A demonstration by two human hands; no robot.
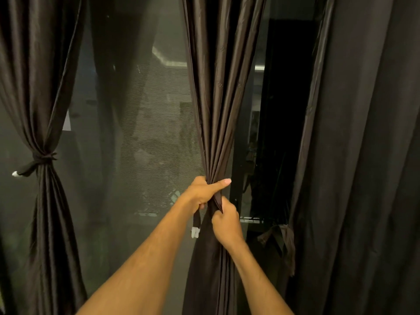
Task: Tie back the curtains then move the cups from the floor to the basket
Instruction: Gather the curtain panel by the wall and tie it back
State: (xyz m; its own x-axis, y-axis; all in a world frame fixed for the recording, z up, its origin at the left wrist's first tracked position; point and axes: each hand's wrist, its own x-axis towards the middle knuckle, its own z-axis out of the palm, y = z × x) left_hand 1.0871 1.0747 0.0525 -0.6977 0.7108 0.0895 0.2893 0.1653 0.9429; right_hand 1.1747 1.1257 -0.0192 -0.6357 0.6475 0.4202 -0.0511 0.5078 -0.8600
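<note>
Now | left hand (201, 193) fisted round middle curtain (218, 98) | right hand (227, 223) closed on it just below

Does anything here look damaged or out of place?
Mostly no. One oddity: a crumpled brown strip hangs loose and ragged-edged at the right curtain, tying nothing, whereas the left curtain is neatly tied.
</note>
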